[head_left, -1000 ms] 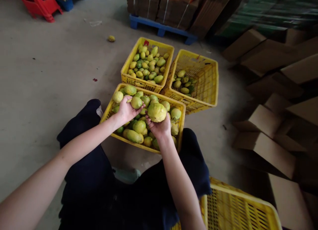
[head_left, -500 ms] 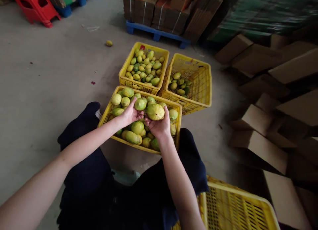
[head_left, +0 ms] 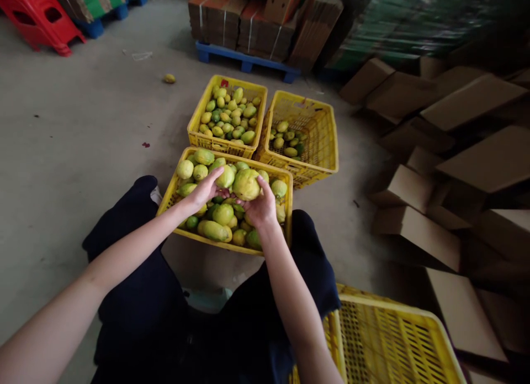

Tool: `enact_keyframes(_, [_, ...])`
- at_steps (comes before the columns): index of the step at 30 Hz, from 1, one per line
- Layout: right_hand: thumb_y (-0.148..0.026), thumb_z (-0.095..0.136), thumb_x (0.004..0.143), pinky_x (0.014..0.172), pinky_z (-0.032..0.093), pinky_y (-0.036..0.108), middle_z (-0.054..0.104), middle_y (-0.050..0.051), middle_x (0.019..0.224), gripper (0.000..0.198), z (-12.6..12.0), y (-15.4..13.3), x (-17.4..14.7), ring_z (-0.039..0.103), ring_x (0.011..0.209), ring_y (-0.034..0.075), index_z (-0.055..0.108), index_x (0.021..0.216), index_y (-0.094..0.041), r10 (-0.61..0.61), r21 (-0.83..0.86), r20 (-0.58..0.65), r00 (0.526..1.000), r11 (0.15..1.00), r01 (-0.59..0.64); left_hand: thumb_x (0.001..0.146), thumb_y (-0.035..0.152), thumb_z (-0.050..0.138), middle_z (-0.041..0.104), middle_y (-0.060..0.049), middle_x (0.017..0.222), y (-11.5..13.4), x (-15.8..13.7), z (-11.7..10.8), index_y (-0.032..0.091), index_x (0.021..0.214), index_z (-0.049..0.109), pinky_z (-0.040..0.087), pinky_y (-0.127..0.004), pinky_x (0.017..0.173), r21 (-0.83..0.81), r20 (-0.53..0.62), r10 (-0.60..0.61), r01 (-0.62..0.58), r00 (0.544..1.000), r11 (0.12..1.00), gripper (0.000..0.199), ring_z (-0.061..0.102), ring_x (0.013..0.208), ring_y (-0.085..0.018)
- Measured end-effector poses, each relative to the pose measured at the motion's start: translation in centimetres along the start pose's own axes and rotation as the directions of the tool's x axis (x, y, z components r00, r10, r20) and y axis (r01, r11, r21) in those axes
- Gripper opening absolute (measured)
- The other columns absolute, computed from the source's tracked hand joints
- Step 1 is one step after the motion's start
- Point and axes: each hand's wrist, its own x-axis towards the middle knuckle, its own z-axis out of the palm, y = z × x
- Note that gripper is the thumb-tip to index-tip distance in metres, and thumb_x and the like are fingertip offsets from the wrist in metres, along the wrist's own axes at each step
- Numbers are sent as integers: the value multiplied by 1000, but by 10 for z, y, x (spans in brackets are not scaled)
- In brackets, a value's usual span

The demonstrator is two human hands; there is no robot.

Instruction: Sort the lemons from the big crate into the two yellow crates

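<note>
Over the near yellow crate (head_left: 164, 199), which is full of green-yellow lemons, both my hands are held close together. My left hand (head_left: 209, 192) grips a smaller greenish lemon (head_left: 226, 177), its thumb on top and its fingers underneath. In my right hand (head_left: 262, 205) sits a larger, knobbly yellow-green lemon (head_left: 247, 184), with the thumb along its right side. The two held lemons are side by side, nearly touching. Some fingertips are hidden beneath them.
Behind stand a crate of smaller lemons (head_left: 191, 127) and a crate with few lemons (head_left: 334, 135). Another yellow crate (head_left: 397, 340) is at lower right. Cardboard boxes (head_left: 430, 235) crowd the right. A stray lemon (head_left: 169, 78) lies on the floor, a red stool (head_left: 37, 19) beyond.
The view has shifted slightly, so the crates and floor items appear further left. Both hands still hold the same lemons, with the smaller one turned a little.
</note>
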Motion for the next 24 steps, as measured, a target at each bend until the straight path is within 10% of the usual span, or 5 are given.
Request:
enact_keyframes(10, [-4,96,48,81,67,32,76,-2,102,74,-14,15,3,71,91,19,60,109,-26,-382,-275,190,904,864,423,88,43,79,74,-3,95,1,-3,-19,22,110,68,58,-30,73,84,98,165,-173,981,981,32,70,89,-21])
enact_keyframes(18, [-10,96,52,132,31,53,62,6,146,96,-19,3,-2,52,145,32,57,137,-30,-588,-529,451,671,430,732,54,21,102,69,-6,125,21,-17,-34,26,111,74,56,-32,96,296,266,443,-510,856,808,63,67,116,-25])
enact_keyframes(24, [-16,95,61,129,37,56,62,6,142,85,-18,12,-8,57,139,35,60,136,-34,-599,-478,430,676,484,733,48,18,103,70,-3,110,19,-13,-41,24,106,72,56,-31,89,305,285,412,-490,865,817,66,68,99,-21])
